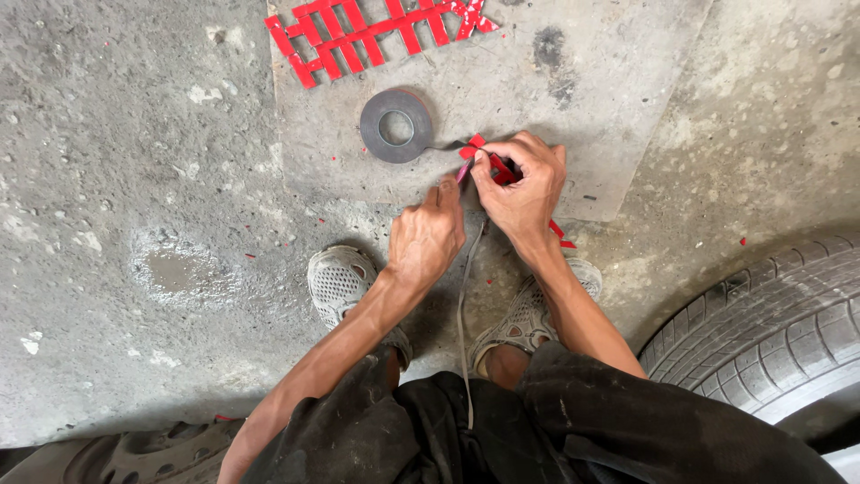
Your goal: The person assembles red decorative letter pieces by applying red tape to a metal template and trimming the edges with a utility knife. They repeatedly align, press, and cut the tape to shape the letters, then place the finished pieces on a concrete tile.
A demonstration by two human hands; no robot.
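A: Item one, the hands?

B: Left hand [427, 237], near centre of view, fingers curled closed, thumb and forefinger pinching a small pink-red tool [462, 172]; its kind cannot be told. Right hand [522, 186], at 3 o'clock of the left and just beside it, fingers bent down and gripping a red strip [498, 167], pressing it onto the board.

A: Item two, the red strip?

B: A short piece of red tape or film, mostly hidden under the right-hand fingers. One end shows at 10 o'clock of that hand, another end pokes out near the wrist at 5 o'clock.

A: Item three, the surface beneath?

B: A flat grey board [618, 116] lying on the concrete floor [107, 161]. On it, at 10 o'clock of the hands, a grey tape roll [397, 125] lies flat, its loose end running toward the strip.

A: Item four, further stock?

B: A row of cut red strips [376, 31] at 12 o'clock, laid side by side in a ladder pattern at the board's far edge. Small red scraps are scattered about the floor.

A: Item five, surroundings?

B: Two grey mesh shoes [339, 282] at 6 o'clock of the hands, black trousers [573, 430] below them, a thin grey band [463, 323] hanging between the knees. A car tyre [770, 314] at 4 o'clock, well apart from the hands.
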